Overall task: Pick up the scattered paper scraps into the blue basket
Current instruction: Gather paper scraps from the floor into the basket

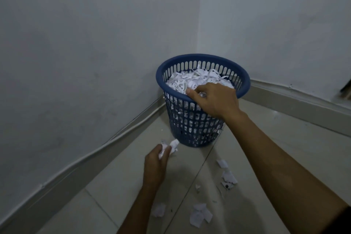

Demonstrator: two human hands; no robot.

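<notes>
Clearly feather-light and crushable, the scraps (199, 214) on the floor want bunching from above; the left hand (154, 165) pinches some, while the right hand (214, 99) curls over the basket (245, 83) rim, holding a bit.

Dim, bluish cast — soft arm shadows on floor (266, 148), wide-angle bending at edges, slight blur.

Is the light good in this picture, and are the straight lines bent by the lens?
Head view: dim, bluish light, no glare; a soft shadow lies on the floor under the left hand. The wide lens curves the baseboard behind the blue basket. The paper scraps look slightly soft.
</notes>
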